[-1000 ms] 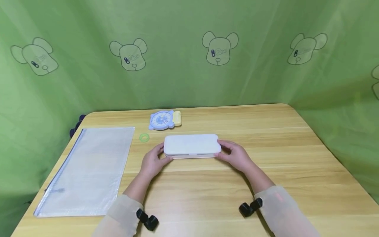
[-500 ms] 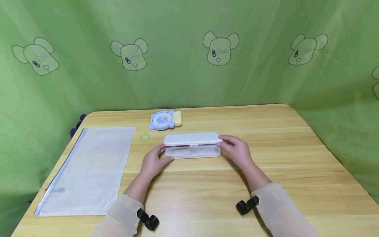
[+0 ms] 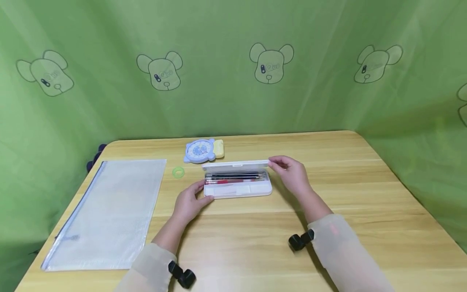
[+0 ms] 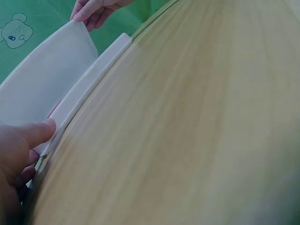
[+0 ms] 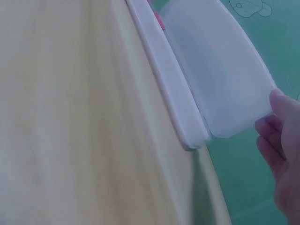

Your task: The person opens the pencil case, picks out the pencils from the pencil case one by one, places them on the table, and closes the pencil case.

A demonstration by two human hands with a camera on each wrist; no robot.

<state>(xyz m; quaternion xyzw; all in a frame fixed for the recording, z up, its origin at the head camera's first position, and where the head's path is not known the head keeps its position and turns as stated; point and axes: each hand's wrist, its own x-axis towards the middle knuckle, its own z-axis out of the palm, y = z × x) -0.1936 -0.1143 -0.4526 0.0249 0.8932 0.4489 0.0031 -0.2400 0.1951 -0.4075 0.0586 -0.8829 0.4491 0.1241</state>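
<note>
A white pencil case sits on the table with its lid raised on the far side. Several pencils and pens, dark ones and a red one, lie inside along its back half. My left hand grips the left end of the base, thumb at the front corner and fingers by the side. At the lid's right corner my right hand pinches the edge between thumb and fingers. In the right wrist view the lid stands steeply tilted above the base.
A clear zip pouch lies flat at the left of the table. Behind the case are a blue toy clock, a pale yellow block touching it and a green ring. A green curtain hangs behind.
The case was closed a second ago. My right hand has lifted the lid up and back, showing the pencils and pens. My left hand has stayed at the left end.
</note>
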